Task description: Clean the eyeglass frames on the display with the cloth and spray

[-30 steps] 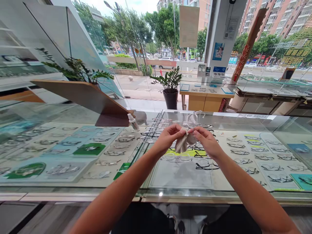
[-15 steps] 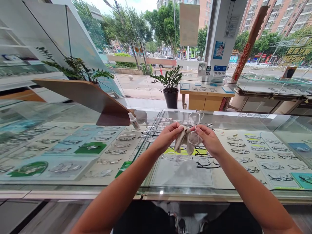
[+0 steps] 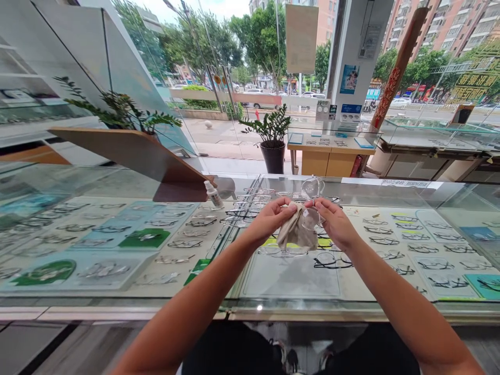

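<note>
Above the glass counter, my left hand [image 3: 270,221] is closed on a beige cleaning cloth [image 3: 297,233], which hangs down from the pinched fingers. My right hand [image 3: 335,223] pinches a pair of clear-framed glasses [image 3: 311,220] near the middle of the frame. The glasses are turned on end, one lens above my right fingers and the other below them. The lower lens is beside the cloth; whether the cloth touches it I cannot tell.
Rows of eyeglasses [image 3: 333,260] lie in the glass display counter [image 3: 289,307]. A small white spray bottle [image 3: 213,194] stands left of my hands, by a slanted brown board [image 3: 128,151]. Beyond the counter are a potted plant [image 3: 272,156] and a wooden display table [image 3: 332,161].
The cloth has opened out and hangs wider and flatter below my left hand. My right hand still holds the glasses, almost in the same place.
</note>
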`<act>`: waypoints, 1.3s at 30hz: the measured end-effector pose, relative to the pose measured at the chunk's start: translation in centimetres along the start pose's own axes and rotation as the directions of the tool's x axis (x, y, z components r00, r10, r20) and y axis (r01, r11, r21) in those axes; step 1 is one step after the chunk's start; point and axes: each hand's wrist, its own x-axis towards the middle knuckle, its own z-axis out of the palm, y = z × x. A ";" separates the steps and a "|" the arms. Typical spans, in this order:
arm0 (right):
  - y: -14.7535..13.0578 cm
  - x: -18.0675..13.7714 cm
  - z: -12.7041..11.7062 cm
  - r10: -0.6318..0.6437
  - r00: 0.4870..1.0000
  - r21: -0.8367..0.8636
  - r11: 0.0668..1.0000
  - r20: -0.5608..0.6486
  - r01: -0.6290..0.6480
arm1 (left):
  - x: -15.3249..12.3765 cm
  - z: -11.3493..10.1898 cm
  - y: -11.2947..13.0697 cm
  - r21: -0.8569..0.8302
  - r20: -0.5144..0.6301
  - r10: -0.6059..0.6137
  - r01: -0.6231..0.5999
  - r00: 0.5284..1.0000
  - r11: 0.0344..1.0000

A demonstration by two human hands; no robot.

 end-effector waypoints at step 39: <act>0.3 -0.4 1.1 0.092 0.996 0.195 0.977 0.010 -0.092 | -0.7 1.1 -0.4 0.086 0.285 -0.030 0.006 0.958 0.996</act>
